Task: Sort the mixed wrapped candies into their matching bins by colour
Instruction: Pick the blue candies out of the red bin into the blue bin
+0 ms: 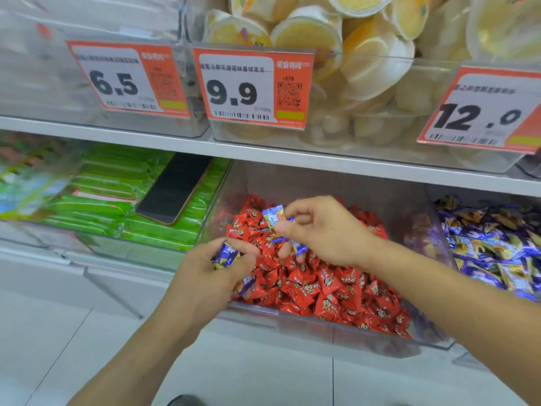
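Both hands work over the clear bin (322, 325) of red candies (328, 285). The left hand (215, 268) grips blue candies (226, 254). The right hand (320, 230) pinches a blue-and-orange candy (272, 215). Price tags (253, 87) read 6.5, 9.9 and 12.0.
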A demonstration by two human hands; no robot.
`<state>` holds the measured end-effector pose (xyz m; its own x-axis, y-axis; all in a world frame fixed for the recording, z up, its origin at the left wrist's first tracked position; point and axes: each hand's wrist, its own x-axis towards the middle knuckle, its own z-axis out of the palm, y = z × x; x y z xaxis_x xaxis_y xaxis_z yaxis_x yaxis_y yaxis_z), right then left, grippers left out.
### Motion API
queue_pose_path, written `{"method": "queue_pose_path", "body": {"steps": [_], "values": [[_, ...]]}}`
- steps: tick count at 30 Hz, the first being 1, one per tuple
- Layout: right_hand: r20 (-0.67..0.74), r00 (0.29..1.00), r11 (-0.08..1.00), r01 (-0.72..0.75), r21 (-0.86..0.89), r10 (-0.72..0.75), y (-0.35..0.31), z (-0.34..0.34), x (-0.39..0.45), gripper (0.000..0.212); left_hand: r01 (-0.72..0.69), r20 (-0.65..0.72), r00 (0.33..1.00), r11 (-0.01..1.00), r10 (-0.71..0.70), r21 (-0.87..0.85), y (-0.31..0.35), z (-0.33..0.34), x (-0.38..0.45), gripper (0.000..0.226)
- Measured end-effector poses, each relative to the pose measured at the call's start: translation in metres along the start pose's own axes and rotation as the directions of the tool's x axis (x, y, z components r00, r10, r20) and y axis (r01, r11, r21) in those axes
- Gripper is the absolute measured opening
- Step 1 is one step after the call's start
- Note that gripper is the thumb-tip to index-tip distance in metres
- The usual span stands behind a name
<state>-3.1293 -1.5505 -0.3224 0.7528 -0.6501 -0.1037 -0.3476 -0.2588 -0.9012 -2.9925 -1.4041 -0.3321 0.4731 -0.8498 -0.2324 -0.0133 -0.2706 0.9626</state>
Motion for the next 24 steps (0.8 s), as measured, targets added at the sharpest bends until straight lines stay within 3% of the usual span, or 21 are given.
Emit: {"method": "queue_pose_path", "body": {"steps": [3,6,10,14,19,24], "values": [[-0.029,0.999,0.987,0.03,0.16,-0.025,-0.003,0.025,-0.024,0.006,0.042,0.007,0.999,0.998,-0.042,-0.053,-0.001,0.0,-0.011,0.007],[-0.053,0.997,0.963,0.069,0.259,-0.058,-0.003,0.042,-0.039,0.015,0.04,0.066,0.997,0.995,-0.033,-0.093,-0.003,0.001,-0.02,0.02],[-0.024,0.994,0.995,0.104,-0.01,-0.104,0.0,0.057,-0.048,0.028,-0.032,0.036,0.999,0.999,0.033,-0.008,-0.009,0.003,-0.018,0.019],[0.095,0.992,0.995,0.082,0.064,-0.088,-0.001,0.063,-0.044,0.049,-0.062,-0.009,0.998,0.996,0.062,0.066,-0.007,0.005,-0.011,0.014],[0.007,1.0,0.964,0.027,0.264,-0.03,0.01,0.041,-0.043,0.035,-0.018,0.078,0.997,0.996,0.011,0.087,0.0,0.008,-0.011,0.031],[-0.216,0.964,0.971,0.19,0.148,-0.156,0.009,0.047,-0.039,0.035,-0.044,0.085,0.996,0.997,0.038,0.064,0.005,0.003,-0.013,0.041]]}}
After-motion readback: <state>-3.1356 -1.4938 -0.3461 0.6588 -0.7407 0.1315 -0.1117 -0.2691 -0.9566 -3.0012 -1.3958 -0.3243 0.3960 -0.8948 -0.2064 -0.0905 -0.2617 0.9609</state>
